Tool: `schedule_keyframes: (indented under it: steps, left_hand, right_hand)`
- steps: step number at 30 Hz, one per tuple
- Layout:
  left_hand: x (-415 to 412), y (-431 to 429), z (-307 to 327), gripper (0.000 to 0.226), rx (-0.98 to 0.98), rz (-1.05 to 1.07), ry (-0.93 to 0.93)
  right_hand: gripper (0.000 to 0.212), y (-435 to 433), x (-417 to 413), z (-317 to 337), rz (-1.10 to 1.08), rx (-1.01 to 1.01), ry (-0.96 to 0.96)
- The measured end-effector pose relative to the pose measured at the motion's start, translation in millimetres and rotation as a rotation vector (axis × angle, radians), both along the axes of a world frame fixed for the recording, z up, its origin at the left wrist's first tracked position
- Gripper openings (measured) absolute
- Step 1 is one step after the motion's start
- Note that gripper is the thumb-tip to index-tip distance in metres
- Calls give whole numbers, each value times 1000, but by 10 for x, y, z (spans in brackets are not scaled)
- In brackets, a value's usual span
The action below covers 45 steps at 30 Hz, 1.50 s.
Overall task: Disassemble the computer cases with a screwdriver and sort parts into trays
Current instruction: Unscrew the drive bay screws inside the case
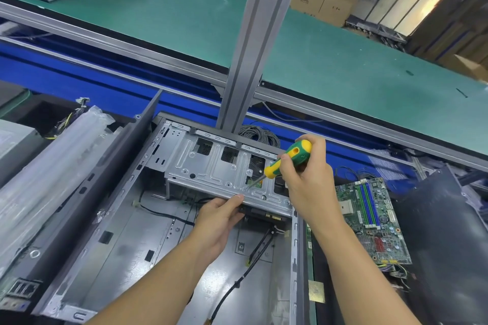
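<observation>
L hand (219, 221): cage (211, 166); R hand (303, 187): screwdriver (290, 157)

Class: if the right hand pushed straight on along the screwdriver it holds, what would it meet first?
Probably a screw on top of the drive cage: the screwdriver in the right hand points at it, though contact is unclear.

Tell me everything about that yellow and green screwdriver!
The screwdriver has a chunky yellow and green handle, which looks like plastic or rubber, and a thin bare metal shaft. It is tilted, with the handle up to the right and the tip down to the left. The tip sits at a screw on the grey metal drive cage. The right hand grips the handle, with its fingers curled round it.
</observation>
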<state>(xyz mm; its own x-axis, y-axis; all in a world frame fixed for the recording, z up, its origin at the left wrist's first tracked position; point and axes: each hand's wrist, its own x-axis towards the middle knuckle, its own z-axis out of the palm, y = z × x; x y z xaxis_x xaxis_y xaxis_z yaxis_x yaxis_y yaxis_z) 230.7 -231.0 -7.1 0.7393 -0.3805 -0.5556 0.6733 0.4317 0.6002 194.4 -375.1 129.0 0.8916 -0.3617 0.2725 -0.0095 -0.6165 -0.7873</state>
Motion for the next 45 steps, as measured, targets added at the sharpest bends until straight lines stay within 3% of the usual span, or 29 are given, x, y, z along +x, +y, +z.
schedule_keyframes:
  steps: [19,28,34,38,42,45]
  left_hand:
    - [5,0,-11,12,-5,-11,13]
    - [3,0,25,11,3,-9,7]
    - [6,9,49,9,8,-16,15]
    - [0,5,48,10,14,-21,7]
    - [4,4,51,13,39,-12,12]
    - [6,15,98,12,47,-24,-9]
  right_hand:
    - [24,43,-15,35,-2,-41,27]
    - [41,269,259,419,-5,-659,292]
    - [56,337,321,477,-29,-774,347]
    - [45,337,322,490,-27,-701,348]
    - [30,380,353,551,132,-589,385]
    - [17,360,373,654,240,-639,474]
